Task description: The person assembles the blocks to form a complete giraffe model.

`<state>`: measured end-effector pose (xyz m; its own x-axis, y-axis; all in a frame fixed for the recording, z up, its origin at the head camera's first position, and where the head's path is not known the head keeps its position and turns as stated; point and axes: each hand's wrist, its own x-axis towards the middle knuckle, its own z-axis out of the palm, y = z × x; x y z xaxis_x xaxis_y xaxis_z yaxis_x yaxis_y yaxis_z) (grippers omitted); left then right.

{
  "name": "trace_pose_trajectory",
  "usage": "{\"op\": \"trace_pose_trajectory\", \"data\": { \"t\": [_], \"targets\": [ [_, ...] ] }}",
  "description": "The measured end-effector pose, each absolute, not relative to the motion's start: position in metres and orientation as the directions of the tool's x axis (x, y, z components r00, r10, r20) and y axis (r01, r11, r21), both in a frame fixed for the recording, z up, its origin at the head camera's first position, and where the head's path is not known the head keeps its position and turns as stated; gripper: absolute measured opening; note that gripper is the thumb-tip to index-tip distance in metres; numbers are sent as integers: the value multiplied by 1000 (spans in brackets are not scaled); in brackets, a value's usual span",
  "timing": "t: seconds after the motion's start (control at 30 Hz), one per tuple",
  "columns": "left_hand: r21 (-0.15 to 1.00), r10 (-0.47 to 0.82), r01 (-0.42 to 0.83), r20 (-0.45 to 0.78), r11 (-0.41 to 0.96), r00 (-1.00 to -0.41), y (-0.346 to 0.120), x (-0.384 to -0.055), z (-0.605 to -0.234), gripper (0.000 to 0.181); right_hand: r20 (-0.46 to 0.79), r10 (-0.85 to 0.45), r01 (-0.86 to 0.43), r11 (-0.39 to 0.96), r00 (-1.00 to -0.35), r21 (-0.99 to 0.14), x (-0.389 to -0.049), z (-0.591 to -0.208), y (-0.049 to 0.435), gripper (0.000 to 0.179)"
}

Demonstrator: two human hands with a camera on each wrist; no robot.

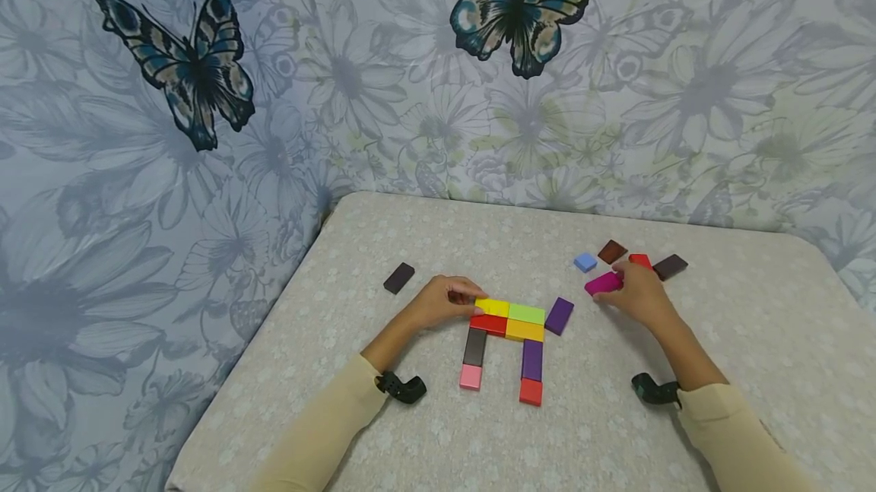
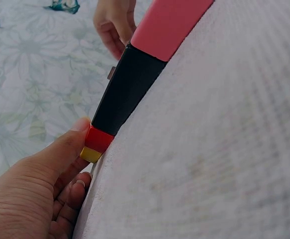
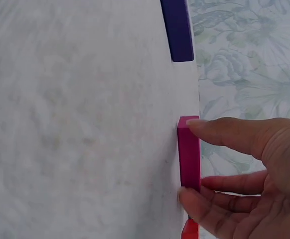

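My left hand [image 1: 445, 302] is at the left end of a figure made of flat coloured blocks, its thumb and fingers pinching the corner of the yellow block [image 1: 494, 307]. Under that lies a red block [image 1: 489, 325]; lime green [image 1: 526, 314] and orange-yellow [image 1: 525, 330] blocks continue the row. Two legs run toward me: black [image 1: 474, 347] over pink [image 1: 470, 378], and purple [image 1: 531, 360] over red [image 1: 531, 392]. A tilted purple block [image 1: 560, 316] touches the row's right end. My right hand [image 1: 639, 293] grips a magenta block [image 3: 189, 154] between thumb and fingers at its ends.
Around the right hand lie a blue block [image 1: 585, 262], a brown block [image 1: 612, 252], a red block [image 1: 640, 259] and a dark block [image 1: 671, 268]. Another dark block [image 1: 399, 277] lies at the left. A butterfly-patterned wall [image 1: 424, 127] borders the cloth-covered table [image 1: 588, 431].
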<state>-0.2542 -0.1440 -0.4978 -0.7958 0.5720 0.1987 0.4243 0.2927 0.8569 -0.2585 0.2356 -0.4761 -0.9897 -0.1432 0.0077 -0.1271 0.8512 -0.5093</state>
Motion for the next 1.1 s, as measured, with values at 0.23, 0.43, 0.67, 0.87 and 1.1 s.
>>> {"op": "trace_pose_trajectory", "data": {
  "t": [0.23, 0.43, 0.67, 0.87, 1.1],
  "targets": [
    [851, 581, 424, 184, 310, -793, -145, -260, -506, 30, 49, -186, -179, 790, -981, -586, -255, -480, 232, 60],
    [841, 560, 418, 175, 342, -810, -146, -271, -526, 31, 66, -216, -209, 749, -974, -629, -254, -480, 227, 55],
    [853, 564, 419, 190, 311, -804, -147, -272, -529, 30, 73, -254, -239, 721, -965, -650, -254, -484, 225, 47],
    [849, 565, 420, 184, 320, -804, -147, -272, -530, 30, 97, -249, -252, 723, -964, -643, -253, -488, 225, 41],
    [855, 556, 407, 176, 323, -812, -147, -272, -529, 30, 74, -202, -202, 738, -976, -644, -254, -486, 221, 40]
  ]
}}
